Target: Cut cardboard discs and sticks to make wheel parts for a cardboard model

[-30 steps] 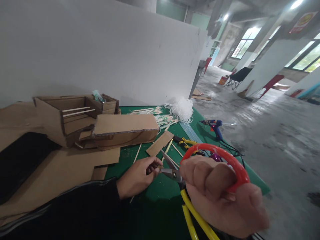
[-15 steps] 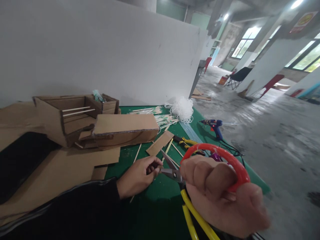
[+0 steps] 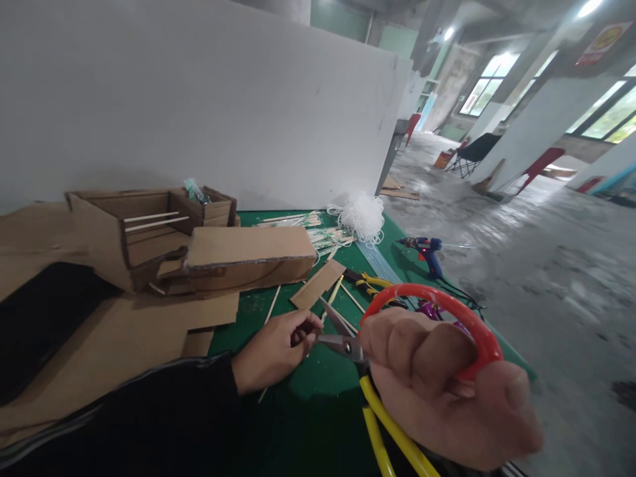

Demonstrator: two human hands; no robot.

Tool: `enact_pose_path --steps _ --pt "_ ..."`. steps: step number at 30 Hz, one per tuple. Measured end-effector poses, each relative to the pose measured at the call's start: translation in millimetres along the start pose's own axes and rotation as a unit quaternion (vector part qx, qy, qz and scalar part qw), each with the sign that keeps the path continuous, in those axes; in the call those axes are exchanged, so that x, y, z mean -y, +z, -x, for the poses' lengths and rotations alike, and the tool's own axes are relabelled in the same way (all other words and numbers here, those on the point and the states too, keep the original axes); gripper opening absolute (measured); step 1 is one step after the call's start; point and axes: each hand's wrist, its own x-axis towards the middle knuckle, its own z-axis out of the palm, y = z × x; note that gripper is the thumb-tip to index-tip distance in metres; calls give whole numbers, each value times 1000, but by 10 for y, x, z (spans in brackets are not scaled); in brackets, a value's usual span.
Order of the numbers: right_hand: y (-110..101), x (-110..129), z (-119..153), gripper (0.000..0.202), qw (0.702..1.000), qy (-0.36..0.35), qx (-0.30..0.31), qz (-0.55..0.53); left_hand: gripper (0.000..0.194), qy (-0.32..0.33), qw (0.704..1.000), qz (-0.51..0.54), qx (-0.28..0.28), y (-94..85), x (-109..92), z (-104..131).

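Red-handled scissors (image 3: 348,346) are gripped in my right hand (image 3: 442,371), their blades spread apart and pointing left. My left hand (image 3: 281,351) is closed in a pinch at the tip of the lower blade. A small brownish piece seems to be between its fingers, but it is too small to name. Beneath the right hand lie the yellow handles (image 3: 392,424) of a tool, partly hidden. Just beyond the blades are a cardboard strip (image 3: 318,285) and thin wooden sticks (image 3: 352,298) on the green table (image 3: 318,411).
Cardboard boxes (image 3: 253,255) and flat cardboard (image 3: 144,344) fill the left. Behind lie bundled sticks (image 3: 291,220) and a heap of white cord (image 3: 365,218). Yellow-black pliers (image 3: 370,281) and a blue glue gun (image 3: 427,252) with a cable lie right. A pale panel (image 3: 199,99) stands behind.
My right hand has shifted slightly right and down, with the red handles spread a little wider. The left hand is almost still.
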Motion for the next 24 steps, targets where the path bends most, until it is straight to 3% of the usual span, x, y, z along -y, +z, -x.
enact_pose_path --steps 6,24 --pt "-53 47 -23 49 999 22 39 16 21 2 1000 3 5 -2 -8 4" --pt "13 -52 20 52 999 -18 -30 -15 20 4 1000 5 -8 20 34 4"
